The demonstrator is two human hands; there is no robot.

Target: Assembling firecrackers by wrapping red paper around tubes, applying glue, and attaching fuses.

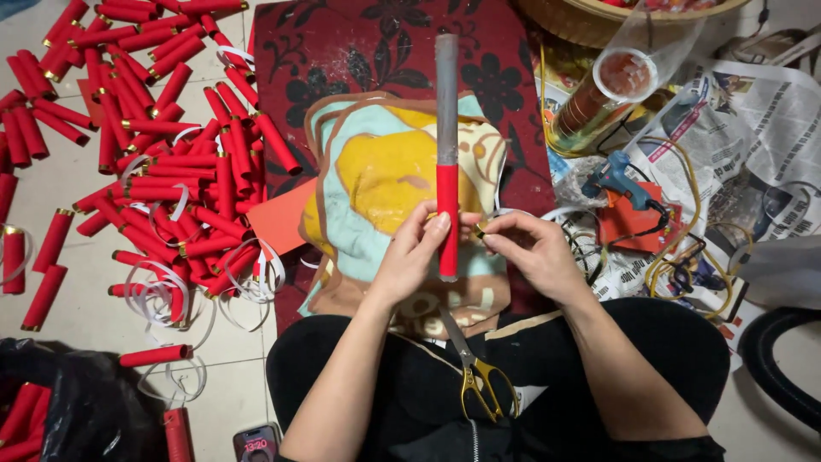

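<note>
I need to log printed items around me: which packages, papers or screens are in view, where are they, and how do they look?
Phone: bottom edge, left of the person's knee; dark slab, lit reddish screen.
Newspaper sheets: right side, spread flat under the glue gun; white with grey print and colour pictures.
Clear plastic bag: upper right, tube-shaped, holding gold and red rolls.
Black plastic bag: bottom left, crumpled, holding red tubes.

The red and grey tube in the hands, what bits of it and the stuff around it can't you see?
- Head view: the tube has its middle hidden by the left hand.
- Head view: a small gold thing at the right hand is too tiny to name.
- Head view: the scissors have their blade tips tucked under the hands.
- Head view: the basket is cut off by the top edge.
- Head view: the black bag hides what is inside.
</note>
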